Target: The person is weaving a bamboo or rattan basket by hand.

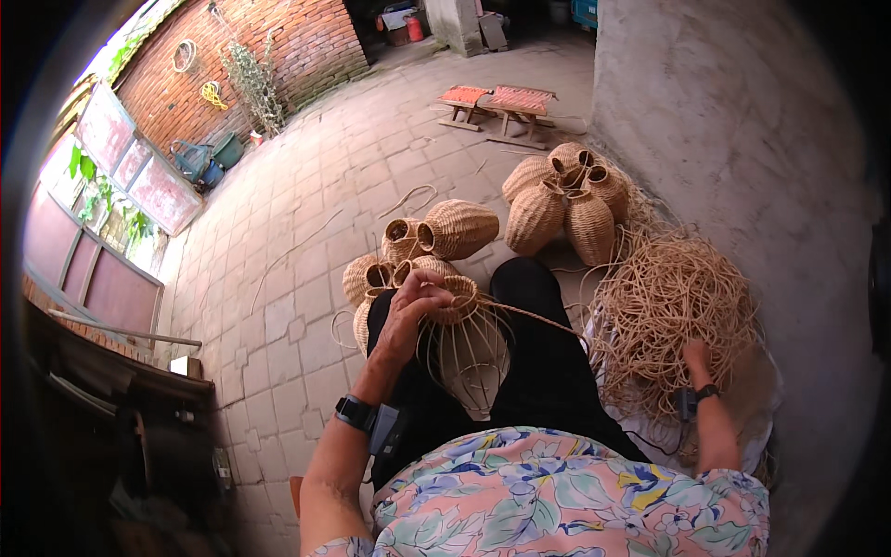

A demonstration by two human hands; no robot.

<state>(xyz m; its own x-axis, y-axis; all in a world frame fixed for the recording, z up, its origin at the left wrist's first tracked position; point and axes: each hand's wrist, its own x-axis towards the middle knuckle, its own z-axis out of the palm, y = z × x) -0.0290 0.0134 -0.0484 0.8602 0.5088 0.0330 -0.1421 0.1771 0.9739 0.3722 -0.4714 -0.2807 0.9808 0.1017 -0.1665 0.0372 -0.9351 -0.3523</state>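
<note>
My left hand (414, 311) grips the woven rim of an unfinished basket (455, 306) between my knees. Below this rim, bare thin ribs (464, 364) spread downward and draw together at the lower end. From the rim a twisted plant-fibre cord (538, 319) stretches right across my thigh toward a big tangled heap of cord (682, 297). At the near side of that heap is my right hand (696, 354); its fingers are hidden among the strands. Finished narrow-necked baskets (461, 229) lie in a cluster just beyond my left hand.
Another cluster of woven baskets (566, 209) stands beside the heap. Two low folding stools (522, 100) are farther off on the paved floor (306, 241). A grey wall (742, 139) runs along the right. Under the heap lies a pale sheet (761, 395). Loose cord strands (292, 251) trail over the paving.
</note>
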